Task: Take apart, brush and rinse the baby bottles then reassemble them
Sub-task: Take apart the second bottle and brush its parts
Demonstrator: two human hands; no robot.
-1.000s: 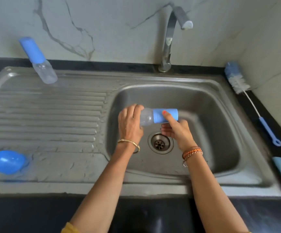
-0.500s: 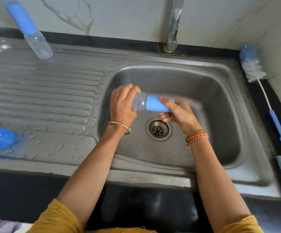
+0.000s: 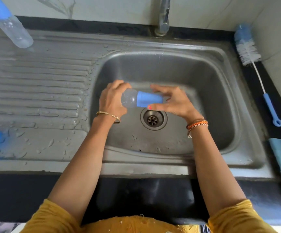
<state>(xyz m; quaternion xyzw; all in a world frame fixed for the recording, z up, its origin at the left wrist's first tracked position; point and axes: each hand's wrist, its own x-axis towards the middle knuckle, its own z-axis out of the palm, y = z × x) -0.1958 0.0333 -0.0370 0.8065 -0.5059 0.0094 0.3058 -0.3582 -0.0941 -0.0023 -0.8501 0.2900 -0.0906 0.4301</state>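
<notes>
A baby bottle (image 3: 131, 100) with a blue cap (image 3: 149, 100) is lying sideways in the air over the sink (image 3: 178, 71) basin, just above the drain (image 3: 153, 119). The left hand (image 3: 110, 100) is gripping its clear body, while the right hand (image 3: 171, 101) is pinching the cap between thumb and fingers. A second bottle (image 3: 10, 24) is lying at the drainboard's far left corner. A bottle brush (image 3: 256, 68) is lying along the surface's right edge.

Home kitchen — steel sink (image 3: 247, 158), tap (image 3: 163, 15), marble wall (image 3: 102, 7)
</notes>
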